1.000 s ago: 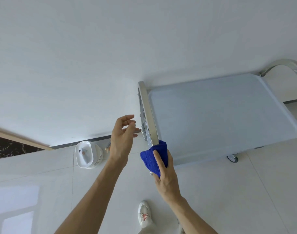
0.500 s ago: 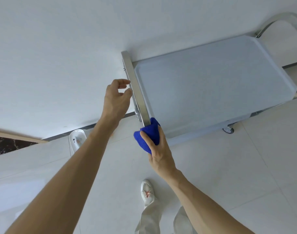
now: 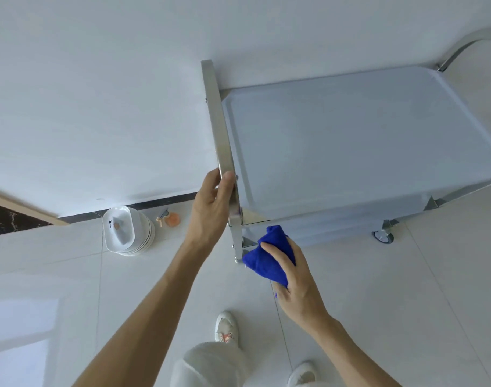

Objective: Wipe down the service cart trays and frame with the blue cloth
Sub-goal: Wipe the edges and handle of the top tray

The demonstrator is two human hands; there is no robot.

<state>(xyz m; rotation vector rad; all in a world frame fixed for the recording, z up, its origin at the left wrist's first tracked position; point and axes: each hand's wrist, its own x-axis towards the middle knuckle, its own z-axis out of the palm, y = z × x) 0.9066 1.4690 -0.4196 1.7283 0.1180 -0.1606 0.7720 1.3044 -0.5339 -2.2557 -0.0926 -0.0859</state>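
Observation:
The service cart stands against a white wall, its pale top tray (image 3: 350, 141) seen from above. A steel handle bar (image 3: 216, 118) runs along the tray's left end. My left hand (image 3: 210, 210) grips the near end of that bar. My right hand (image 3: 294, 280) holds the bunched blue cloth (image 3: 269, 255) against the steel frame leg (image 3: 237, 241) below the top tray's near-left corner. The lower trays show only as edges under the top one.
A stack of white dishes (image 3: 127, 230) sits on the floor by the wall, left of the cart, with a small orange object (image 3: 171, 219) beside it. A cart caster (image 3: 382, 236) shows at the near right. My shoes (image 3: 224, 328) stand on the tiled floor below.
My left hand closed round the handle bar's near end. My right hand moved the cloth down from the handle's corner onto the frame leg. The view tilted down.

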